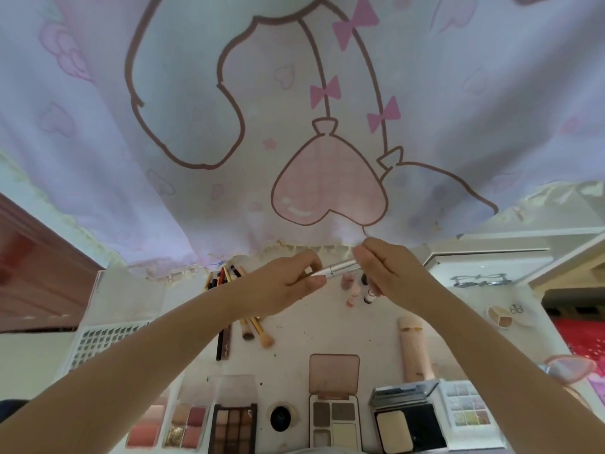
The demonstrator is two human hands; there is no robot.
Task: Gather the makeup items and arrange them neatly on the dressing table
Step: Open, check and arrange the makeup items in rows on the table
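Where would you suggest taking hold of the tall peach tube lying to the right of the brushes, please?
Pinch the peach tube across its middle, coming straight down from above. It lies flat on the dressing table with its length running away from the viewer, so its two long sides are exposed. The gaps to the open palettes nearby look wide enough for fingers, and the right hand is likely nearer.

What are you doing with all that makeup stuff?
A person is tidying makeup on a dressing table. Both hands hold one silver tube above the table: the left hand pinches one end and the right hand grips the other. Below, open palettes sit in a row along the near edge, brushes and pencils lie to the left, and small bottles stand near the back.
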